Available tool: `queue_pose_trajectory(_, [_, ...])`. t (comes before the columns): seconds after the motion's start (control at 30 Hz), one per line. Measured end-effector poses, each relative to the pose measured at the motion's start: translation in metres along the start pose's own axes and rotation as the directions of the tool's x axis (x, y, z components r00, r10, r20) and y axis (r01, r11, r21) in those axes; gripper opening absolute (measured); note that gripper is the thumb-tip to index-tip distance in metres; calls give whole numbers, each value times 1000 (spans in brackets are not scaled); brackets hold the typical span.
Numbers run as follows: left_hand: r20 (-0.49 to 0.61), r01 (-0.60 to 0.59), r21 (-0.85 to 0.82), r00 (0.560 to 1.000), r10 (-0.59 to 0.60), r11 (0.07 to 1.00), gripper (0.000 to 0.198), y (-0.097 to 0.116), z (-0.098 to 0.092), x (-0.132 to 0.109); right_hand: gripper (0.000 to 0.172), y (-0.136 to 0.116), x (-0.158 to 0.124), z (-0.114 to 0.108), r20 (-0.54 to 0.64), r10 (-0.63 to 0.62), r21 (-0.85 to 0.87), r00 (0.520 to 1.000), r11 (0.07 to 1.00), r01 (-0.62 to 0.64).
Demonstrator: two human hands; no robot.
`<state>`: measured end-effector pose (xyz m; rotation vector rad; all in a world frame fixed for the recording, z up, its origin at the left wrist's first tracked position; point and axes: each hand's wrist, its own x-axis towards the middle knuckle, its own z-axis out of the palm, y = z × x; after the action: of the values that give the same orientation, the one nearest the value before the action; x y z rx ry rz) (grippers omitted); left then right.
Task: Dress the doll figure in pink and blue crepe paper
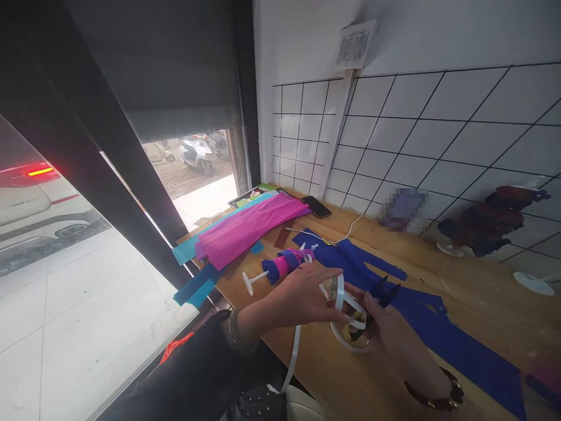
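Observation:
My left hand point(309, 292) is closed with thumb and fingers around a roll of white tape point(339, 292). A long white tape strip point(294, 359) hangs over the table's front edge below that wrist. My right hand point(385, 324) is closed around scissors, whose dark blades point(385, 292) point away and stand slightly apart. Their yellow and black handle point(353, 333) shows under the fingers, beside loops of white tape. Just beyond my left hand lies a small figure point(284, 264) wrapped in blue and pink crepe paper, with a white stem and round base.
Blue crepe paper point(456, 345) spreads across the wooden table point(324, 374). Pink crepe paper point(252, 225) lies at the back left, near a phone point(317, 206) and a white cable point(350, 228). A dark wrapped figure point(486, 222) stands by the tiled wall point(394, 140).

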<state>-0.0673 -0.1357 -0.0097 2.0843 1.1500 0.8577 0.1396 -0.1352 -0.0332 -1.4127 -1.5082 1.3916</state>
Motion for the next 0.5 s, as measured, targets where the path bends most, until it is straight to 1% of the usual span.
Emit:
queue_pose_trajectory(0.03, [-43,19,-4,999,-19,1000,80,-2,2,-5,59,-4,-2,6,7,-3,-7,1000,1000,3])
queue_pose_trajectory(0.1, [-66,25,-31,997,-27,999,84,-6,5,-15,61,-10,-4,16,15,9,-17,1000,1000,-8])
queue_pose_trajectory(0.17, [-94,-30,9,995,31,999,86,-11,9,-24,64,-13,-5,24,14,24,30,1000,999,-25])
queue_pose_trajectory(0.2, [-143,-74,77,986,85,994,83,-13,11,-28,64,-13,-4,27,17,30,84,999,996,-32])
queue_pose_trajectory(0.23, [-195,-119,161,969,150,980,75,-14,13,-32,64,-13,-3,30,27,35,156,999,987,-39])
queue_pose_trajectory(0.27, [-243,-155,246,946,216,957,62,-15,15,-36,64,-12,-2,33,43,44,231,998,972,-53])
queue_pose_trajectory(0.3, [-275,-178,317,923,270,931,51,-15,17,-40,64,-11,-1,36,67,57,289,996,954,-74])
queue_pose_trajectory(0.33, [-291,-179,370,910,297,912,44,-15,18,-44,64,-10,0,39,92,72,323,993,941,-98])
queue_pose_trajectory(0.37, [-293,-160,403,910,292,901,43,-14,17,-48,64,-10,0,42,121,82,332,989,936,-118])
queue_pose_trajectory(0.4, [-288,-117,418,923,254,901,43,-13,14,-53,64,-10,0,45,149,84,327,985,936,-130])
queue_pose_trajectory(0.47, [-257,22,407,962,91,913,45,-12,4,-67,64,-12,-1,48,181,67,300,981,946,-120])
queue_pose_trajectory(0.5, [-246,99,380,969,-3,920,45,-12,-4,-76,64,-13,-1,49,174,53,278,983,955,-100])
